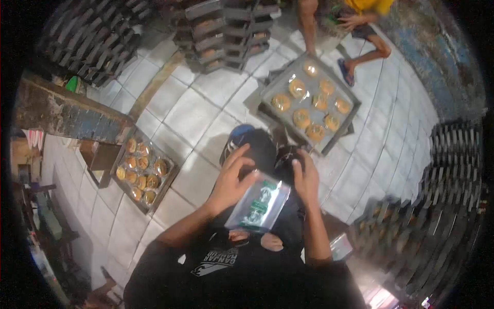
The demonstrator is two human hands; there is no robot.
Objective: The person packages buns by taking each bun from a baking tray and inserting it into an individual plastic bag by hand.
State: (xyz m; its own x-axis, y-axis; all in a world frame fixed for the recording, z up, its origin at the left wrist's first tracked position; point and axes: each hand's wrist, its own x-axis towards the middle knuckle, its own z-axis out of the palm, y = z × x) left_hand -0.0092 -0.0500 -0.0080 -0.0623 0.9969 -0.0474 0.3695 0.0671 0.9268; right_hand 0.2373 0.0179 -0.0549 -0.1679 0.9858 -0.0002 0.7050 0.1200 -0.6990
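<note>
A stack of clear plastic bags (258,203) with green and white print rests over my dark-clothed lap, its surface shiny. At the bags' upper left edge is my left hand (234,177), fingers spread and curved, with the thumb close to or touching the plastic. To the right of the bags, my right hand (306,177) has its fingers apart and shows nothing held. Beyond my hands, a large grey tray (288,69) carries several round golden buns (301,118). On the left, a smaller tray (167,180) holds several wrapped-looking buns (142,163).
Tall stacks of dark trays (221,36) stand at the back, with more stacked trays (450,159) on the right. Another person's leg (373,51) and hand (352,21) show at the upper right. White tiles (198,110) cover the floor. A low worn wall (72,110) runs along the left.
</note>
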